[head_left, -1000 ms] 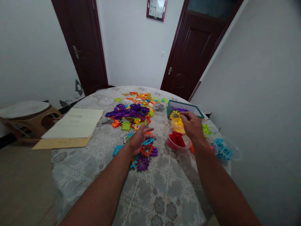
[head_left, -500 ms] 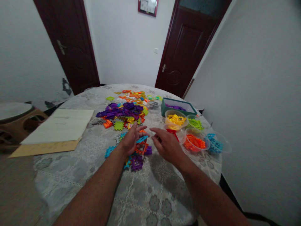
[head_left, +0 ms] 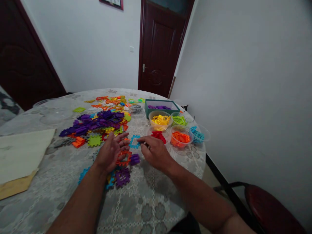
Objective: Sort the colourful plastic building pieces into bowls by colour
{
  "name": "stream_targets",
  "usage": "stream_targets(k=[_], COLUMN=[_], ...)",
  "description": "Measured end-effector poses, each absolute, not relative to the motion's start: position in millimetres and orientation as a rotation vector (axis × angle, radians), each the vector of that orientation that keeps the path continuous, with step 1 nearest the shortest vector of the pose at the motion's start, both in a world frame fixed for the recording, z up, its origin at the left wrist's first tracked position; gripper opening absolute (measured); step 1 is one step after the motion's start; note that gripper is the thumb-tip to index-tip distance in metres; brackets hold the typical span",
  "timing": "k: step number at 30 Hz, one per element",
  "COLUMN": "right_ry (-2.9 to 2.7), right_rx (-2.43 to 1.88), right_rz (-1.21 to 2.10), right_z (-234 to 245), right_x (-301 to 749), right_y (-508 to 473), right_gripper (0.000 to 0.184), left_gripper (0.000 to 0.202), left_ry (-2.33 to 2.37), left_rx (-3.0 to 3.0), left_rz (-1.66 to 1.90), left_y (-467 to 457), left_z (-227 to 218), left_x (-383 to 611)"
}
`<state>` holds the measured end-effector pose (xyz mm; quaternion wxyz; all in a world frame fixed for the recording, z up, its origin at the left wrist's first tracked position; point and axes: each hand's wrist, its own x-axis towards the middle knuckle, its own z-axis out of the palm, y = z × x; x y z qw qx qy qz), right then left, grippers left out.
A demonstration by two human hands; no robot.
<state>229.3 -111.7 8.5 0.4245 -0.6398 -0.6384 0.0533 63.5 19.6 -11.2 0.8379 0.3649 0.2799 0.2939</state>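
Observation:
My right hand (head_left: 154, 151) pinches the edge of a blue square frame piece (head_left: 135, 142) with notched sides. To its left, my left hand (head_left: 110, 151) is turned palm up with its fingers spread, holding nothing. An orange notched square frame (head_left: 124, 158) lies right beside the left hand's heel and fingers. Below it on the table are a purple notched square (head_left: 122, 177) and a blue piece (head_left: 110, 181). A purple block (head_left: 135, 159) lies between the hands. Part of the small pile is hidden by my left hand.
A heap of purple pieces (head_left: 97, 122) lies at the left, with mixed pieces behind it. Clear bowls hold yellow (head_left: 161, 120), green (head_left: 179, 120), orange (head_left: 180, 138), red (head_left: 158, 136) and blue pieces (head_left: 197, 134). A green box (head_left: 162, 112) stands behind them. Paper sheets (head_left: 21, 152) lie far left.
The blue frame piece has passed from my left hand to my right. My left hand has opened. The view has turned to the right.

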Motion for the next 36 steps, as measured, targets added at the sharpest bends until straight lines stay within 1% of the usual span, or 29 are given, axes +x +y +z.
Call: stream_targets(k=[3,6,12,16,20,24,26,28,32,36], right_ry=[-1.45,-1.302,-0.978,-1.001,-1.078,-1.069,-1.055,-1.089,-1.413,-1.796], right_rx=[-1.631,-1.728,-2.026,-2.21,-2.296,-2.22,-2.13,-2.019,-1.792,-1.534], right_rz=[0.022,-0.158,-0.467,-0.531,-0.519,-0.523,-0.542,-0.493,-0.113,0.192], right_z=[18,22,20,7,-5,-3,1,3,2,-5], right_x=[266,317,422,464,478,464,442,409,325,247], right_y=[-134,-159,-199,-203,-199,-201,-202,-202,-193,-170], right_gripper=[0.028,0.028,0.038,0.043,0.046,0.044,0.041,0.038,0.034,0.045], left_gripper=[0.063,0.064,0.061,0.059,0.061,0.061,0.062,0.061,0.061,0.06], left_ry=[0.613,0.629,0.665,0.692,0.694,0.692,0.673,0.634,0.588,0.536], left_rx=[0.778,0.769,0.775,0.781,0.787,0.769,0.741,0.715,0.668,0.635], left_rz=[0.669,0.711,0.727,0.73,0.736,0.755,0.763,0.754,0.769,0.802], left_y=[22,26,28,28,30,30,27,25,24,24], left_z=[-10,-14,-17,-16,-18,-20,-20,-20,-25,-29], left_x=[62,62,64,65,64,64,64,65,65,66])
